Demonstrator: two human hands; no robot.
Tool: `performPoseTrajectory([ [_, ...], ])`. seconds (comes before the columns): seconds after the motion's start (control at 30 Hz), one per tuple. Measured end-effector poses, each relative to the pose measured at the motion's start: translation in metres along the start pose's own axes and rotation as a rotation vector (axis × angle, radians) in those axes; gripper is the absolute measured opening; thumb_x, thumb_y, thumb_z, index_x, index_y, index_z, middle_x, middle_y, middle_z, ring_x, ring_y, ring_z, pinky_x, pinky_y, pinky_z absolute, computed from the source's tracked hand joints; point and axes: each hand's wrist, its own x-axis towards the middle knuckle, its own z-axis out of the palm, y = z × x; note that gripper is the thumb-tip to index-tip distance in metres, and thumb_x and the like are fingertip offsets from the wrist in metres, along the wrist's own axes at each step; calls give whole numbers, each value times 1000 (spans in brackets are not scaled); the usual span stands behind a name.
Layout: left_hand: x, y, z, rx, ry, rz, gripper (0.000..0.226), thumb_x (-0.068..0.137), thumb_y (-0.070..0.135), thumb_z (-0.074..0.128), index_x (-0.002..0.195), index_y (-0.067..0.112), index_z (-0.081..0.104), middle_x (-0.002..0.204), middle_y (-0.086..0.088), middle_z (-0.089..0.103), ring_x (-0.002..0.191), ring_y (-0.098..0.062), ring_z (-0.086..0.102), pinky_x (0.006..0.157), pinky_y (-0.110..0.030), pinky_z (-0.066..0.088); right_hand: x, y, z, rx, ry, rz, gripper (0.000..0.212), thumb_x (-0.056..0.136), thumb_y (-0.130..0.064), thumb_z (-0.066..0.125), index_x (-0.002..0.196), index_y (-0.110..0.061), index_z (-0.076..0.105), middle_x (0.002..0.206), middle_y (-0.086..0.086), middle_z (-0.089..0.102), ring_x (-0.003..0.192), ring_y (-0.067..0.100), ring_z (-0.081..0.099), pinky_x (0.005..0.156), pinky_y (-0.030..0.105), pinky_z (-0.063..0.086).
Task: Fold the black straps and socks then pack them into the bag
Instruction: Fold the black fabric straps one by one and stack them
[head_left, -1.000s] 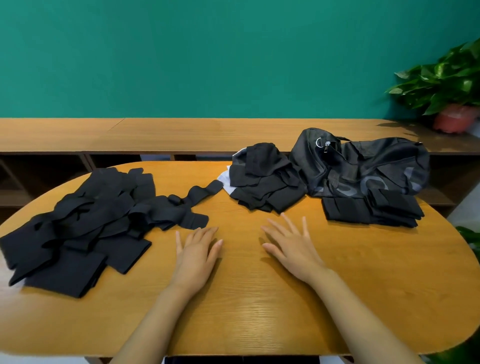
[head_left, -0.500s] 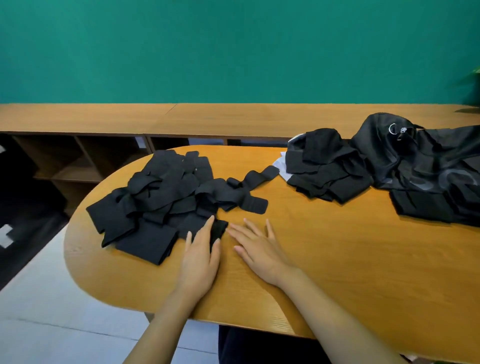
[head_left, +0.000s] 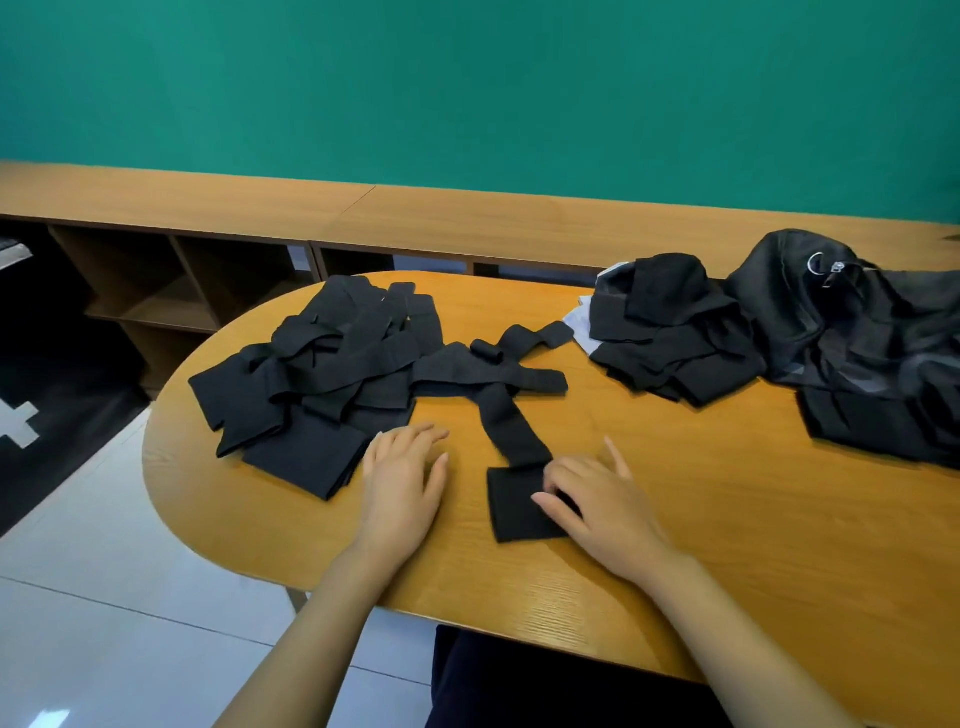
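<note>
Right hand (head_left: 597, 506) narrow, fingers bent onto one black strap (head_left: 511, 431) and thumb laid across its doubled-over end, close to the front edge of the table (head_left: 727, 545); left hand (head_left: 402, 480) wide and flat on bare wood, holding nothing, just beside the loose pile of straps (head_left: 322, 374) at the left end. The held strap runs toward the far edge, where its other end lies crossed with bands of the pile. Probable hazards: a pull may drag tangled neighbours along, since the bands overlap; the fold may spring open if the pinch lifts, the fabric looking elastic. A folded stack (head_left: 670, 338) sits at the far edge, right of centre; the bag (head_left: 841, 322) touches it at the right end, its opening not discernible. Straps flat, matte, woven, ribbon-shaped; bag thin, creased, faintly glossy; table oval, grained, lacquered.
</note>
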Motion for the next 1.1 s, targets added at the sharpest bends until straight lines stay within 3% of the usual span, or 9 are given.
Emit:
performPoseTrajectory([
  [0.1, 12, 13, 7, -3, -55, 37, 30, 97, 23, 56, 126, 23, 61, 134, 4, 54, 127, -15, 42, 117, -42, 16, -13, 23, -13, -76, 46, 50, 53, 97, -65, 15, 78, -31, 52, 81, -18, 52, 84, -2, 50, 120, 38, 3],
  [0.2, 30, 26, 14, 44, -110, 75, 34, 98, 26, 54, 132, 25, 55, 141, 5, 48, 133, -14, 37, 119, -41, 11, -13, 27, -19, -95, 88, 54, 43, 97, -60, 25, 76, -31, 49, 80, -18, 50, 84, 0, 48, 118, 39, 13],
  [0.23, 38, 29, 16, 83, -143, 80, 38, 99, 27, 52, 136, 25, 51, 146, 5, 44, 137, -14, 33, 120, -42, 9, -10, 24, -20, -87, 92, 45, 38, 97, -58, 28, 82, -32, 51, 89, -19, 52, 92, 1, 49, 118, 41, 16],
  [0.3, 54, 34, 21, 185, -218, 109, 47, 101, 30, 45, 147, 24, 38, 156, 5, 31, 145, -15, 20, 121, -44, 4, -1, 16, -18, -81, 25, 28, 43, 95, -59, 26, 113, -34, 56, 127, -19, 51, 126, 5, 41, 120, 44, 13],
  [0.37, 70, 35, 28, 302, -307, 149, 56, 103, 34, 39, 154, 23, 21, 162, 5, 15, 149, -16, 8, 120, -48, -2, 9, 10, -13, -103, -106, -2, 61, 94, -63, 17, 145, -36, 36, 157, -19, 22, 147, 6, 11, 122, 46, 0],
  [0.43, 81, 31, 34, 400, -396, 155, 59, 104, 39, 34, 156, 25, 11, 164, 5, 2, 150, -16, 4, 119, -54, -5, 15, 7, -5, -117, -207, -21, 67, 94, -66, 12, 154, -36, 16, 160, -20, 4, 149, 5, -7, 120, 45, -8],
  [0.6, 96, 13, 36, 495, -506, 110, 54, 104, 49, 23, 153, 29, 24, 163, 4, -9, 146, -16, 17, 119, -52, 0, 1, 13, 0, -78, -234, 86, 73, 90, -68, -1, 154, -37, 14, 161, -20, 5, 148, 3, -6, 121, 46, -5],
  [0.9, 105, 12, 45, 594, -485, 11, 55, 105, 46, 14, 154, 24, 21, 164, -1, 0, 147, -18, 17, 119, -50, 0, -36, 30, -15, -102, -217, 188, 70, 91, -69, -4, 153, -41, 12, 158, -26, 1, 145, -2, -17, 120, 39, -13],
  [1.1, 112, 12, 47, 592, -507, -62, 52, 104, 45, 19, 140, 20, 48, 164, -4, 5, 146, -20, 17, 119, -53, 1, -63, 35, -26, -119, -238, 240, 71, 89, -69, -7, 152, -44, 11, 156, -30, -1, 143, -5, -20, 120, 40, -11],
])
